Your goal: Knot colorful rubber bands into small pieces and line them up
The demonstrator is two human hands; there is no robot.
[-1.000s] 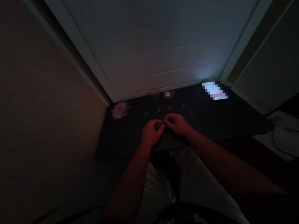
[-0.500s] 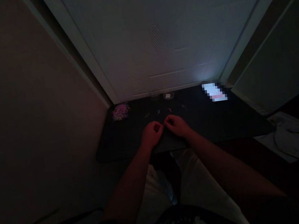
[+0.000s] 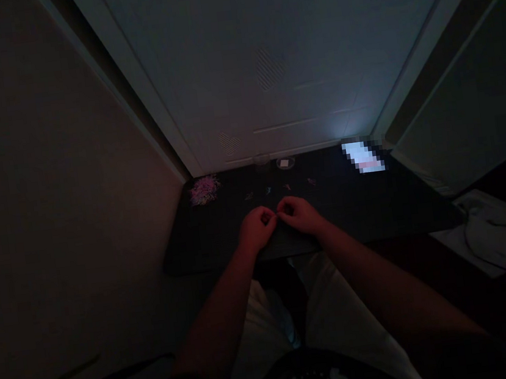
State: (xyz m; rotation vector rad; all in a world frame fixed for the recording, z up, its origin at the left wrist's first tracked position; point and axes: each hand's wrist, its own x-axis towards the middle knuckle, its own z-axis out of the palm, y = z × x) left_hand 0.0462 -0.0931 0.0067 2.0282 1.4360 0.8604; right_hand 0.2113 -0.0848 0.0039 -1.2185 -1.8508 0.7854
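The scene is very dark. My left hand [image 3: 255,227] and my right hand [image 3: 299,213] rest close together over the near middle of a black table [image 3: 375,211], fingers curled and pinched toward each other. Whatever they pinch between them is too small and dim to name. Beyond the hands lies a row of several tiny coloured pieces [image 3: 280,188]. A heap of small pink and pale bits [image 3: 204,189] sits at the table's far left corner.
A lit phone screen [image 3: 363,156] glows at the far right of the table. A small round dish [image 3: 285,163] and a clear cup [image 3: 260,160] stand by the white door [image 3: 264,59]. Pale cloth [image 3: 493,231] lies on the right.
My hands have stayed nearly in place, with only small finger shifts. The view has tilted slightly.
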